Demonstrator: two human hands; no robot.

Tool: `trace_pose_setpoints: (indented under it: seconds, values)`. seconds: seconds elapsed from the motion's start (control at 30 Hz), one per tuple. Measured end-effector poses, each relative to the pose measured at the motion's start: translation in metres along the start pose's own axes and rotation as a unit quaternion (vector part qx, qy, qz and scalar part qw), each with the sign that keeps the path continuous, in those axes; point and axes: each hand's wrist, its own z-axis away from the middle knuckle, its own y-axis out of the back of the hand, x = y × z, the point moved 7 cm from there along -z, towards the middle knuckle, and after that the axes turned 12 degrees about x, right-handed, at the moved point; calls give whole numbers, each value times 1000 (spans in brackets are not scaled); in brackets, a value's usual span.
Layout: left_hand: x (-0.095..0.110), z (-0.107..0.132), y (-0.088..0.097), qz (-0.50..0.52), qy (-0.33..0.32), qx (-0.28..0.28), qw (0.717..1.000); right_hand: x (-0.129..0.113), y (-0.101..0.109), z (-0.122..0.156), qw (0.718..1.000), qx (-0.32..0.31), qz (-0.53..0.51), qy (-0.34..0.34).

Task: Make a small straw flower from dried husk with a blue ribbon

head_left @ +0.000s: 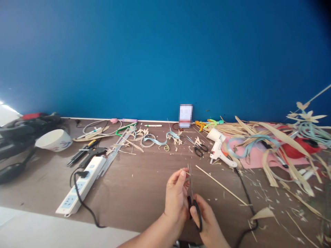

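My right hand [210, 222] has its fingers in the black handles of a pair of scissors [198, 215], whose thin blades point up and away from me. Beside the blades, my left hand [176, 196] is closed in a pinch. A small pale strip [186, 172] shows at its fingertips, close to the scissors; most of it is hidden by the fingers. I cannot tell whether the blades touch the strip. To the right of the hands, a thin straw-coloured stick [221, 185] lies slantwise on the brown table [144, 179].
A white glue gun [219, 153] and second scissors [198, 151] lie beyond my hands. Pale strips and ribbons [274, 144] crowd the right side, with scraps scattered nearby. At left are a power strip [80, 189], a black glue gun [91, 155] and a white bowl [53, 140]. A blue wall [144, 62] stands behind.
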Motion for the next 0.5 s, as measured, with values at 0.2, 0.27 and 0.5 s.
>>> trace_pose_setpoints:
  seconds: [0.2, 0.27, 0.5]
  values:
    - [-4, -2, 3, -11, -11, -12, 1000, 5, 3, -2, 1000, 23, -3, 0]
    - [-5, -2, 3, -9, -9, -12, 1000, 6, 4, -2, 1000, 29, -7, -4]
    - [-6, -2, 3, 0, -2, -12, 1000, 3, 3, -2, 999, 40, -21, -18]
